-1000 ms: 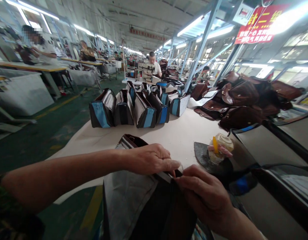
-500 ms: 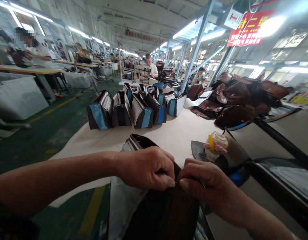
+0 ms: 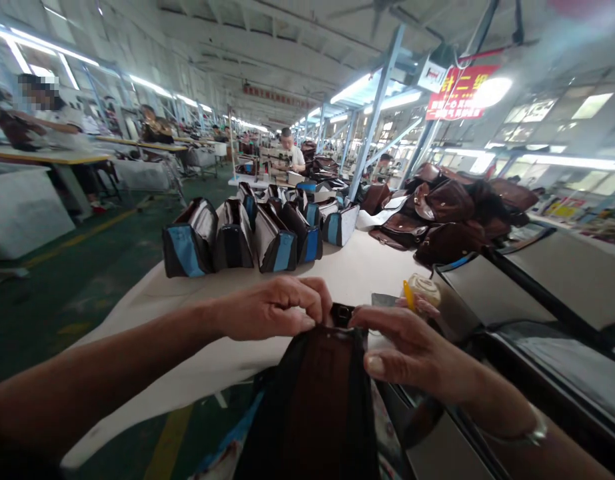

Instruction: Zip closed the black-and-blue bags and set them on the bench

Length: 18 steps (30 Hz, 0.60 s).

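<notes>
Close in front of me stands an unfinished bag (image 3: 320,407), its dark end panel with a brown middle strip facing me. My left hand (image 3: 280,308) is closed in a pinch at the top left edge of that panel. At the top right corner, my right hand (image 3: 412,347) grips the bag, index finger on the rim and thumb lower along the side. A dark tab with a small metal ring (image 3: 343,311) shows between the two hands. The bag's lower end runs out of view.
Several unfinished bags (image 3: 232,237) stand in rows on the pale table (image 3: 152,313). Brown leather bags (image 3: 444,200) are heaped at the back right. A tape roll (image 3: 423,288) with a yellow tool lies right, near large pale panels (image 3: 517,287). Other people sit at machines farther off.
The bag has turned so its brown-striped end faces me squarely. My hands have moved apart from their joined pinch to the two sides of its top edge.
</notes>
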### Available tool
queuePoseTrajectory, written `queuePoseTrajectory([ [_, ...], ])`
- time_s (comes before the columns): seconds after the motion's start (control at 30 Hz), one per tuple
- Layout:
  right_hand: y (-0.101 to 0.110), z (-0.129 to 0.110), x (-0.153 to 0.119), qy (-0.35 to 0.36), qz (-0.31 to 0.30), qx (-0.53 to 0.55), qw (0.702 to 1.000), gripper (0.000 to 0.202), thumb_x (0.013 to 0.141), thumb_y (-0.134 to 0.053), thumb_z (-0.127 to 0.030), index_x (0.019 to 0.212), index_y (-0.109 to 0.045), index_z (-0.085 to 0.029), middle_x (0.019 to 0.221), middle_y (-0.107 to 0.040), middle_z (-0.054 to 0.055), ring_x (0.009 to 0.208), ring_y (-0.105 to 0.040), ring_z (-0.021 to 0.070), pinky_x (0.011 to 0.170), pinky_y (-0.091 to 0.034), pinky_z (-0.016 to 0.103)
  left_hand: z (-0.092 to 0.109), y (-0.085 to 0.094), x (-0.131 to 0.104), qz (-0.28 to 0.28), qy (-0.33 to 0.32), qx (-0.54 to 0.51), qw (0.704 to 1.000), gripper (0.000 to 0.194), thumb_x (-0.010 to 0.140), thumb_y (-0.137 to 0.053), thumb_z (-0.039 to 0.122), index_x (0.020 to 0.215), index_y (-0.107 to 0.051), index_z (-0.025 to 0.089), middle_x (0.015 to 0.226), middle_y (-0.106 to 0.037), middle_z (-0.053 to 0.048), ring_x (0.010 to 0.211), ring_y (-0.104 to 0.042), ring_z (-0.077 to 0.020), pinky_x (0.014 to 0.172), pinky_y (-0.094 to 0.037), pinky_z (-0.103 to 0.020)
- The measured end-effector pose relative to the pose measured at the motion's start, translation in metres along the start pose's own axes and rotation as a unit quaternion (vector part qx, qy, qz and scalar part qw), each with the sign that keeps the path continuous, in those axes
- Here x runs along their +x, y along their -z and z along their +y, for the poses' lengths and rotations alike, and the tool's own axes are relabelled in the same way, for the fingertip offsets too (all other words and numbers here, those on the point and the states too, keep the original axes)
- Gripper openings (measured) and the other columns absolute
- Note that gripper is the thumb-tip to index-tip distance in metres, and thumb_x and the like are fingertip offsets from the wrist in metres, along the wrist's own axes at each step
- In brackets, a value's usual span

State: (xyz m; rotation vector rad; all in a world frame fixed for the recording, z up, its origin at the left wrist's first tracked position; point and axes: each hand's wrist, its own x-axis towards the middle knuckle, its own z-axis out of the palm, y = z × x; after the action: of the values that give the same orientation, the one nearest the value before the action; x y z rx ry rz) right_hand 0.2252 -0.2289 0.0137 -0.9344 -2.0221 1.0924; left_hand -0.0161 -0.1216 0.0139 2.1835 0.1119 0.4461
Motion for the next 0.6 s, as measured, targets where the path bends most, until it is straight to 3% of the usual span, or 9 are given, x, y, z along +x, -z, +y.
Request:
queuePoseTrajectory([
  [0.1, -0.016, 0.031, 0.001, -0.008, 0.002, 0.076, 0.997, 0.014, 0.091, -0.074, -0.032, 0.095, -0.07, -0.019, 0.087, -0.064, 0.001, 0.08, -0.054, 0.0145, 0.072, -0.044, 0.025, -0.019, -0.002, -0.015, -0.015, 0.051, -0.077, 0.996, 0.005, 0.079, -0.059, 0.014, 0.078, -0.063, 0.015, 0.097, -0.065, -0.006, 0.093, -0.059, -0.0201, 0.087, -0.045, -0.03],
  [0.2, -0.033, 0.046, 0.001, -0.023, 0.013, 0.101, 0.995, 0.016, 0.09, -0.074, -0.029, 0.101, -0.069, -0.019, 0.089, -0.061, 0.001, 0.08, -0.052, 0.0136, 0.07, -0.043, 0.023, -0.016, -0.007, -0.024, -0.04, 0.118, -0.135, 0.983, 0.019, 0.078, -0.065, 0.023, 0.096, -0.069, 0.015, 0.096, -0.064, -0.004, 0.09, -0.057, -0.0194, 0.084, -0.044, -0.03],
  [0.27, -0.036, 0.045, 0.0, -0.032, 0.016, 0.092, 0.995, 0.018, 0.09, -0.074, -0.03, 0.101, -0.068, -0.018, 0.087, -0.06, 0.001, 0.08, -0.051, 0.0138, 0.068, -0.042, 0.023, -0.008, -0.011, -0.023, -0.036, 0.157, -0.134, 0.978, 0.027, 0.082, -0.069, 0.032, 0.103, -0.069, 0.015, 0.093, -0.062, -0.002, 0.086, -0.055, -0.0179, 0.079, -0.043, -0.029],
  [0.37, -0.032, 0.038, -0.002, -0.046, 0.014, 0.082, 0.995, 0.02, 0.09, -0.073, -0.035, 0.094, -0.067, -0.017, 0.086, -0.06, 0.002, 0.08, -0.052, 0.0153, 0.067, -0.043, 0.024, 0.0, -0.02, -0.016, -0.009, 0.196, -0.108, 0.975, 0.034, 0.082, -0.076, 0.046, 0.094, -0.072, 0.015, 0.083, -0.058, 0.0, 0.078, -0.053, -0.0156, 0.072, -0.04, -0.027],
  [0.6, -0.022, 0.031, -0.005, -0.075, 0.042, 0.083, 0.993, 0.031, 0.089, -0.069, -0.048, 0.1, -0.07, -0.018, 0.086, -0.06, 0.002, 0.08, -0.052, 0.0174, 0.068, -0.042, 0.027, -0.01, -0.029, -0.002, -0.007, 0.195, -0.164, 0.967, 0.034, 0.079, -0.079, 0.046, 0.089, -0.073, 0.014, 0.08, -0.057, 0.001, 0.074, -0.049, -0.014, 0.063, -0.035, -0.025],
])
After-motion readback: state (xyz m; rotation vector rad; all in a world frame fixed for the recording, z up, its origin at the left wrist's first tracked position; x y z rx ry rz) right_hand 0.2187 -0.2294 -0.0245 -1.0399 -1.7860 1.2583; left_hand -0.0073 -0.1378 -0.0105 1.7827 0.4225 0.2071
